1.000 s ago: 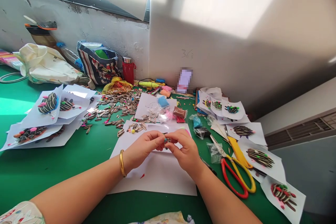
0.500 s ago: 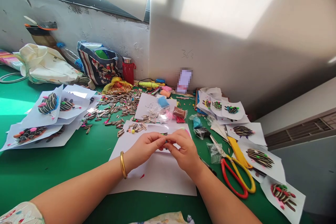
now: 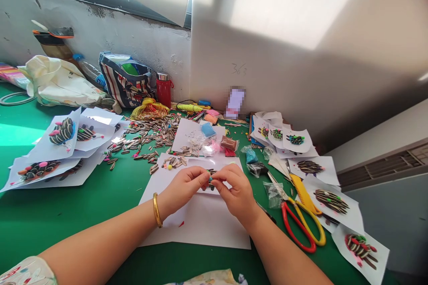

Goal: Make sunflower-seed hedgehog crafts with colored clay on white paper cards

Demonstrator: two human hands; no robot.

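Between the fingertips of both hands is a tiny piece of blue modelling clay (image 3: 210,179). My left hand (image 3: 187,185), with a gold bangle on the wrist, pinches it from the left. From the other side my right hand (image 3: 234,190) pinches it with thumb and forefinger. Behind and below the fingers lies a small white card (image 3: 197,163) bearing a partly hidden sunflower-seed figure. This card rests on larger white sheets (image 3: 214,227) on the green table. A few loose seeds and a small yellow ball (image 3: 169,167) sit just left of the card.
Red-and-yellow scissors (image 3: 302,220) lie right of my right arm, beside a yellow comb-edged tool (image 3: 303,193). Seed-picture cards (image 3: 336,200) line the right edge; more cards (image 3: 53,142) pile at left. Loose sunflower seeds (image 3: 154,131) and clay packets (image 3: 229,143) lie beyond my hands.
My fingertips have parted slightly, so the blue clay and more of the seed figure on the card show between them. The arms stay nearly where they were.
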